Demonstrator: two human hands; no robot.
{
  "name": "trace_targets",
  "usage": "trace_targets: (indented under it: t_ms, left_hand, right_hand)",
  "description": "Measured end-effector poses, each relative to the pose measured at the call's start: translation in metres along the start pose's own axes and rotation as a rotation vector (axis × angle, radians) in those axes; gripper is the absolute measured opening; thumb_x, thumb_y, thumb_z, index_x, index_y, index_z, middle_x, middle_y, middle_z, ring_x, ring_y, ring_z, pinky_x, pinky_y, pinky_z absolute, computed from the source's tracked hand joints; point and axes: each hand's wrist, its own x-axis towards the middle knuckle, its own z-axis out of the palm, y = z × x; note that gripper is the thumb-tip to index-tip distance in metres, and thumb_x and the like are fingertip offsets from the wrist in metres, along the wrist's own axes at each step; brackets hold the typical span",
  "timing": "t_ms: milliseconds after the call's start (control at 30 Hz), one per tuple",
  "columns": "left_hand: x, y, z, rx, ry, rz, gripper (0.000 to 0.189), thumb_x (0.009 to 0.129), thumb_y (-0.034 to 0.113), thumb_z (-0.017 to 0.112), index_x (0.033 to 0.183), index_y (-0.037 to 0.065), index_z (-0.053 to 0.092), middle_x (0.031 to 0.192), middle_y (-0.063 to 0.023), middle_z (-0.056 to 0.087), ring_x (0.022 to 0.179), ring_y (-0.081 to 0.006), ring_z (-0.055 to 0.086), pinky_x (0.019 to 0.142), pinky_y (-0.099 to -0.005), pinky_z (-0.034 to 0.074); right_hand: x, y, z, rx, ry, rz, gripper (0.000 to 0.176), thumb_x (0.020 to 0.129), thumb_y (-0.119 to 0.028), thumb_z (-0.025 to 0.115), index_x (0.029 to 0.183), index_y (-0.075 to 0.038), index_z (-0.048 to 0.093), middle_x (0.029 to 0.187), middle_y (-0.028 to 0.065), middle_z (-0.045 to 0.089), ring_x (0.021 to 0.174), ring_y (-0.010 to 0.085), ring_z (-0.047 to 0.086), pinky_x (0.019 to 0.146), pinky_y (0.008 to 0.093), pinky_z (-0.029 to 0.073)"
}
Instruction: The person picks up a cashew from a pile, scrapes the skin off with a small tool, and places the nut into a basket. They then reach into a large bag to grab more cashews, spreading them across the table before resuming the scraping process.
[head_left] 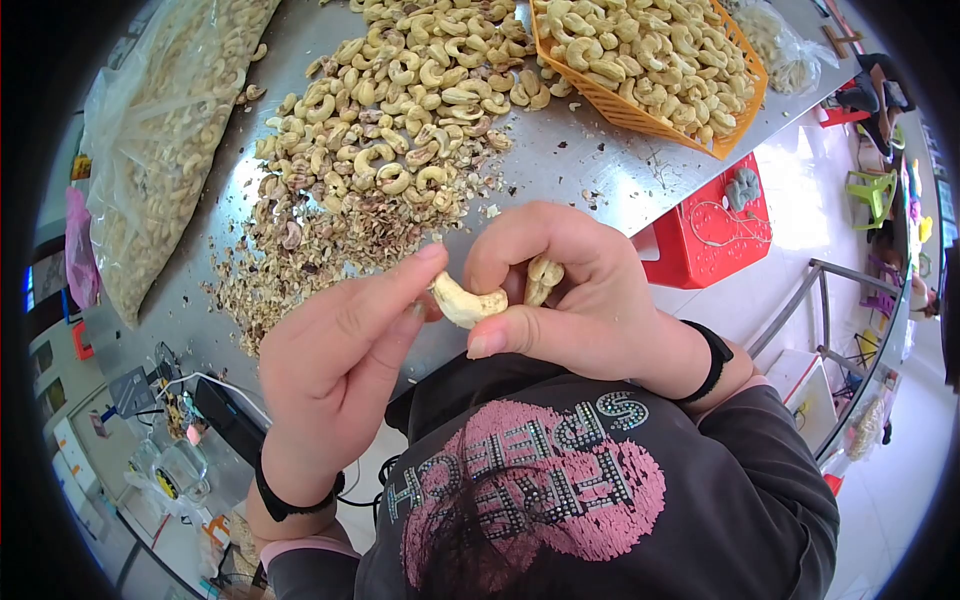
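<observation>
A pale curved cashew (466,302) is held between both hands near the front edge of the metal table. The fingertips of my left hand (350,345) pinch its left end. My right hand (560,285) grips the other end between thumb and index finger, and more cashew (543,280) sits in its curled fingers. Beyond my hands lies a loose pile of cashews (400,110), with skin flakes and crumbs (320,245) on its near side.
An orange basket (640,115) full of cashews stands at the back right of the metal table (600,165). A large clear bag of cashews (165,150) lies at the left. Beside the table is a red stool (715,235). Another person (872,100) is at the far right.
</observation>
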Motion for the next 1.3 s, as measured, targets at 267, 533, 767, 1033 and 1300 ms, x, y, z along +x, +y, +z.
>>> trace_targets:
  t_ms: [267, 533, 767, 1033, 1300]
  left_hand:
    - [-0.001, 0.009, 0.0, -0.541, -0.056, -0.291, 0.034, 0.079, 0.0, 0.049, 0.113, 0.0, 0.048, 0.081, -0.0075, 0.059, 0.073, -0.0109, 0.057, 0.065, -0.0214, 0.043]
    - [-0.001, 0.008, -0.004, -0.565, -0.116, -0.403, 0.033, 0.082, 0.006, 0.047, 0.114, 0.001, 0.047, 0.078, -0.0072, 0.06, 0.063, -0.0066, 0.053, 0.054, -0.0171, 0.04]
    - [-0.002, -0.001, -0.006, -0.892, -0.121, -0.565, 0.031, 0.082, 0.008, 0.047, 0.113, 0.001, 0.049, 0.072, -0.0068, 0.059, 0.047, -0.0011, 0.037, 0.044, -0.0131, 0.031]
    - [0.0, 0.01, 0.0, -0.771, -0.086, -0.545, 0.033, 0.081, 0.005, 0.049, 0.114, 0.001, 0.048, 0.076, -0.0059, 0.059, 0.062, -0.0028, 0.05, 0.048, -0.013, 0.034]
    - [0.001, 0.008, -0.006, -0.661, -0.123, -0.558, 0.031, 0.083, 0.007, 0.046, 0.113, 0.001, 0.048, 0.075, -0.0047, 0.059, 0.064, -0.0036, 0.052, 0.047, -0.0134, 0.036]
  right_hand:
    - [-0.001, 0.0, -0.001, 0.079, 0.013, 0.08, 0.026, 0.068, -0.011, 0.069, 0.083, -0.004, 0.049, 0.077, 0.0003, 0.052, 0.065, 0.0044, 0.045, 0.057, 0.018, 0.036]
    - [0.0, 0.0, 0.0, 0.138, 0.012, 0.135, 0.025, 0.069, -0.011, 0.068, 0.085, -0.004, 0.05, 0.077, 0.0, 0.051, 0.066, 0.0038, 0.044, 0.057, 0.0178, 0.035]
    - [0.0, -0.001, 0.001, 0.211, 0.01, 0.19, 0.02, 0.071, -0.01, 0.066, 0.08, -0.004, 0.05, 0.076, -0.0017, 0.05, 0.07, 0.0044, 0.045, 0.06, 0.0187, 0.037]
    - [0.002, 0.0, 0.004, 0.373, -0.013, 0.176, 0.016, 0.076, -0.007, 0.06, 0.083, -0.003, 0.046, 0.077, 0.0036, 0.054, 0.071, 0.0066, 0.05, 0.061, 0.0195, 0.039]
    - [0.002, 0.002, 0.002, 0.301, -0.012, 0.147, 0.016, 0.077, -0.006, 0.059, 0.084, -0.003, 0.046, 0.078, 0.0039, 0.055, 0.073, 0.0075, 0.052, 0.063, 0.0204, 0.041]
